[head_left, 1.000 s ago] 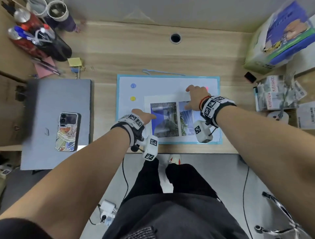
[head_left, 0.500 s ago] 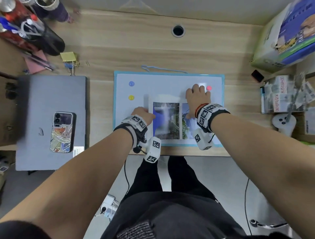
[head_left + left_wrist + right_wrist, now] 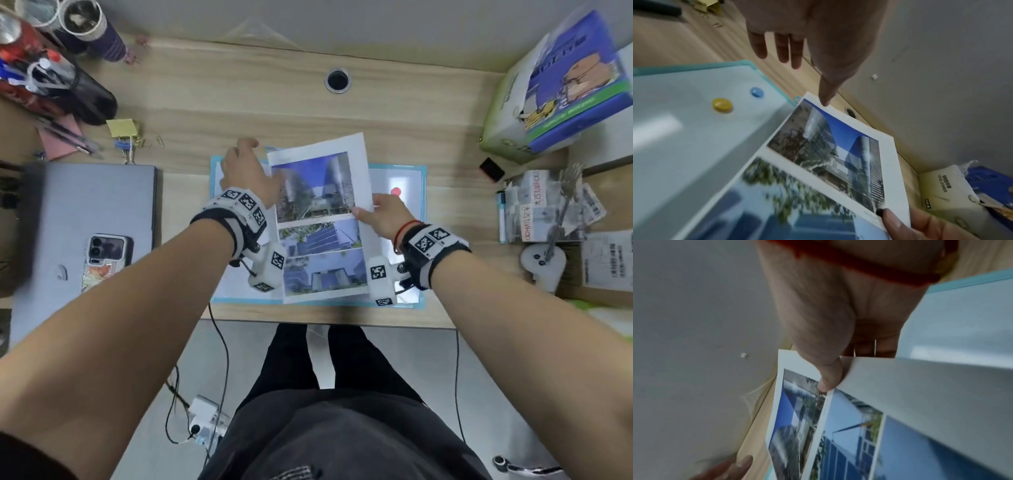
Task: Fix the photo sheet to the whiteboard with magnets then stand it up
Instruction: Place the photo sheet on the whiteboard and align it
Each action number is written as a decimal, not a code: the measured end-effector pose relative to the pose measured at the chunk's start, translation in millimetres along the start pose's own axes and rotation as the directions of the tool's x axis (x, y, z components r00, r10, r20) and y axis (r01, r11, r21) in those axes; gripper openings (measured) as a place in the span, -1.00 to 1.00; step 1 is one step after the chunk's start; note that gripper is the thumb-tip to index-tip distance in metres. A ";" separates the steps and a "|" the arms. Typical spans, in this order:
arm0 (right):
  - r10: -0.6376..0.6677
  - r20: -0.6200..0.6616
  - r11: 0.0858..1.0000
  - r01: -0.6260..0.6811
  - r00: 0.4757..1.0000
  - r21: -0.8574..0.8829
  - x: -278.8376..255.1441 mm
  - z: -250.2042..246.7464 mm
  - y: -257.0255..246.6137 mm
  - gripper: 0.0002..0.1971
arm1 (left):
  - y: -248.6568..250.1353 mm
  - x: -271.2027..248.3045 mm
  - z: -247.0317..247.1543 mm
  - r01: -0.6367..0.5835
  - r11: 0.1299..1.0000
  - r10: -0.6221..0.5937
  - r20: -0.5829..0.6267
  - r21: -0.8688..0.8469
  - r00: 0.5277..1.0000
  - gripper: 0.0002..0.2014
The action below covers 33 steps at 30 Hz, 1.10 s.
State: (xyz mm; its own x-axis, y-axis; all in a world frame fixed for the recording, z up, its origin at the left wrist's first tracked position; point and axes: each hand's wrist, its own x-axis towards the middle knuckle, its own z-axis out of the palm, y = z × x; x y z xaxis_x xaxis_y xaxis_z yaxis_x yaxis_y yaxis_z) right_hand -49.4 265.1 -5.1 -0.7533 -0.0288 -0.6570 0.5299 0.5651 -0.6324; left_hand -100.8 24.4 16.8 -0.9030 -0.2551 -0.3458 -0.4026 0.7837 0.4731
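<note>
Two hands at work, both by the sheet. R hand [image 3: 385,219] pinches the photo sheet [image 3: 320,219] at its right edge, thumb on the printed face and fingers underneath, w/ the upper part lifted and curling off the board; right wrist view confirms the thumb clamped on the paper. L hand [image 3: 248,171] is unclenched, fingers straight and spread, holding nothing; in the left wrist view its thumb tip sits at the sheet's top-left corner, but can't tell if it actually touches.

Sheet is portrait, lower part over the whiteboard [image 3: 409,185], top edge sticking out past the board's far rim. Board lies flat on the desk [image 3: 274,102].

Progress, as I judge it: early. Sheet is on the board approx. but not squared up and no magnet is on it yet. Blue magnet [image 3: 757,92] and yellow magnet [image 3: 722,105] sit on bare board left of the sheet; red magnet [image 3: 396,191] on bare board to the right, just past the R hand. Left to do: lay the sheet flat, set magnets on corners, stand the board up.

Hard to see: in the head view, blue and yellow magnets are hidden under the L hand. R fingers under the paper are out of sight. Wrist views are motion-blurred, esp. the lower photos. Board's stand or prop, if any, isn't visible.
</note>
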 end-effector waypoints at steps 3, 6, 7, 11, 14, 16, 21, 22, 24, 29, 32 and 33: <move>0.056 -0.015 0.996 -0.055 0.998 0.066 0.3 15.0 14.3 -0.64 | -13.9 -10.4 15.2 0.209 0.978 -0.206 0.155 -0.004 0.966 -0.23; 0.137 -0.012 0.991 -0.137 0.990 0.006 5.5 27.4 24.2 -0.61 | -32.6 -21.2 32.6 0.292 0.953 -0.302 0.326 0.083 0.896 -0.17; 0.172 0.004 0.985 -0.172 0.985 -0.017 6.8 30.5 27.2 -0.56 | -35.9 -24.0 36.4 0.287 0.951 -0.309 0.330 0.117 0.892 -0.18; 0.220 0.017 0.969 -0.217 0.975 -0.119 8.0 37.7 28.6 -0.60 | -41.1 -28.0 45.5 0.254 0.963 -0.269 0.320 0.089 0.909 -0.29; 0.162 -0.060 0.953 -0.172 0.985 -0.251 8.2 36.0 23.5 -0.60 | -41.0 -27.9 47.3 0.209 0.969 -0.241 0.319 0.132 0.916 -0.29; 0.150 -0.105 0.938 -0.175 0.983 -0.298 9.5 35.3 22.7 -0.51 | -41.8 -28.5 49.3 0.159 0.971 -0.210 0.326 0.177 0.922 -0.26; 0.156 -0.152 0.924 -0.198 0.976 -0.326 13.3 36.7 27.2 -0.45 | -47.1 -28.7 57.0 0.084 0.980 -0.138 0.315 0.180 0.939 -0.29; 0.155 -0.157 0.922 -0.199 0.975 -0.331 14.1 36.8 28.0 -0.45 | -47.7 -28.1 57.8 0.081 0.981 -0.133 0.310 0.175 0.942 -0.31; 0.164 -0.159 0.920 -0.209 0.974 -0.331 16.1 37.1 29.9 -0.48 | -48.9 -26.5 59.0 0.083 0.982 -0.134 0.312 0.172 0.941 -0.33; 0.173 -0.175 0.926 -0.220 0.969 -0.306 19.7 37.4 30.5 -0.59 | -49.3 -24.2 60.0 0.079 0.981 -0.132 0.312 0.176 0.941 -0.33; 0.161 -0.184 0.926 -0.213 0.970 -0.313 20.0 38.0 28.9 -0.66 | -49.6 -24.0 60.4 0.081 0.982 -0.132 0.311 0.173 0.941 -0.33; 0.164 -0.186 0.923 -0.218 0.969 -0.319 20.3 38.1 28.7 -0.66 | -49.7 -24.1 60.3 0.078 0.982 -0.129 0.309 0.171 0.942 -0.33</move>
State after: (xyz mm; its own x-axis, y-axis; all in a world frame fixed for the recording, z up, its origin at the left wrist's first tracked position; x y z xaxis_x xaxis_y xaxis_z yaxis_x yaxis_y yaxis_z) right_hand -34.7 249.4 -52.2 -0.7154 0.2184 -0.6637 0.5285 0.7905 -0.3096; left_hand -49.9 25.8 -47.3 -0.7524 -0.1665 -0.6373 -0.4405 0.8466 0.2989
